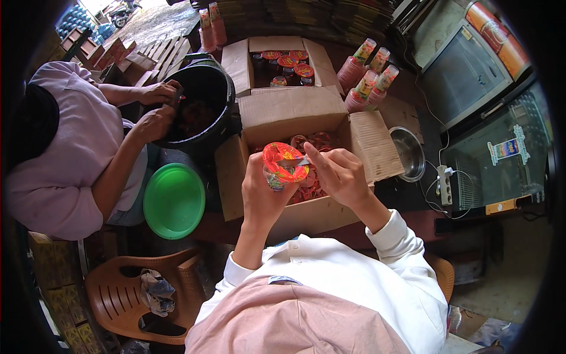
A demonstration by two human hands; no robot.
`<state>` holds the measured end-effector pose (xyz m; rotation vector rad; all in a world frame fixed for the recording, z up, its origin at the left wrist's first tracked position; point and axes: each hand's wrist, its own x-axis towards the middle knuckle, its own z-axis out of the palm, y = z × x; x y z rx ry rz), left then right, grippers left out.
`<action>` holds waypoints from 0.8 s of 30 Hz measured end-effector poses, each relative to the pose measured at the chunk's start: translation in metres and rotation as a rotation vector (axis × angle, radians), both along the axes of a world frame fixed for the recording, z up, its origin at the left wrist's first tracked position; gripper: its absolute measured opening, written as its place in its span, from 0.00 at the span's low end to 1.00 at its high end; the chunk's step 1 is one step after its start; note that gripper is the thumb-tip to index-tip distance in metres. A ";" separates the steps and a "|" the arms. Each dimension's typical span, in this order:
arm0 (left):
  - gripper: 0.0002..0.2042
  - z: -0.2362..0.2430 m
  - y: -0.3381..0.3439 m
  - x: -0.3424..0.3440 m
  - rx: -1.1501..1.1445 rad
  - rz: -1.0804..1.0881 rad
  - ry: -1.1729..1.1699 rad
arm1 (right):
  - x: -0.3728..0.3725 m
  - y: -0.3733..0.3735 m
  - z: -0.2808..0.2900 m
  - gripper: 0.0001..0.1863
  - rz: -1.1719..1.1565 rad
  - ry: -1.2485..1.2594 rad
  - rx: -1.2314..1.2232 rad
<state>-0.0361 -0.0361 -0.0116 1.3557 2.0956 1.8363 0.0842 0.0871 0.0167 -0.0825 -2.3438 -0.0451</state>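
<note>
Left hand [259,194] grip wrapped round a sealed cup [283,168], right hand [339,174] pinching at its red lid, open box [306,215] of cups right beneath, green lid [174,200] off left, steel bowl [408,153] right.

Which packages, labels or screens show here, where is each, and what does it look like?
Sealed cup: gripped by left hand, right hand at its red-orange foil lid.
Near cardboard box: open, holding similar cups.
Far cardboard box: open, red-lidded cups.
Pink cup stacks: right of it.
Sticker: glass-fronted cabinet, blue-white.
</note>
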 end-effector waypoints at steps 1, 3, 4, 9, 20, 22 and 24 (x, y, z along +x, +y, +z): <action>0.27 0.002 0.000 0.000 -0.002 -0.021 -0.016 | -0.001 0.001 -0.001 0.31 0.002 0.002 0.010; 0.26 0.002 0.000 -0.001 -0.003 -0.043 -0.030 | -0.001 0.004 -0.002 0.31 0.010 0.006 0.021; 0.26 0.002 0.000 -0.002 -0.010 -0.066 -0.058 | -0.002 0.005 -0.003 0.31 0.027 0.017 0.017; 0.25 0.002 0.001 -0.002 -0.030 -0.100 -0.098 | -0.004 0.008 -0.006 0.32 0.045 0.028 -0.007; 0.26 -0.001 0.002 -0.006 -0.038 -0.090 -0.221 | -0.007 0.013 0.008 0.32 0.100 0.039 -0.303; 0.26 -0.003 0.001 -0.008 -0.040 -0.085 -0.197 | -0.001 0.009 0.011 0.33 0.080 -0.018 -0.222; 0.26 -0.004 0.000 -0.008 -0.042 -0.083 -0.173 | 0.001 0.006 0.013 0.34 0.058 -0.073 -0.140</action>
